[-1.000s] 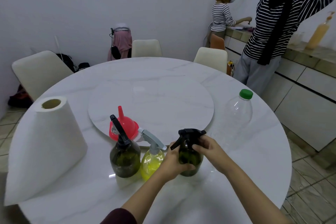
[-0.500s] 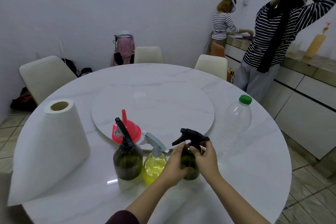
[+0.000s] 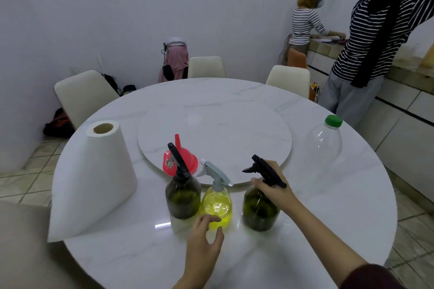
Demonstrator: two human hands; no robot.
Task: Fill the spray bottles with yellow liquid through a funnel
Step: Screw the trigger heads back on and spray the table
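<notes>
Here the right hand (image 3: 273, 191) fingers clench the black sprayer head (image 3: 264, 170) of the dark green bottle (image 3: 259, 210), the left hand (image 3: 204, 239) hovers released, so an unsteadied twist could tip it onto the worktop (image 3: 328, 206).

Left hand (image 3: 203, 239): I've let go of the dark green bottle (image 3: 259, 211); it now hovers, fingers relaxed, before the yellow bottle (image 3: 217, 207).
Right hand (image 3: 273, 191): now alone gripping its black sprayer head (image 3: 264, 171).
</notes>
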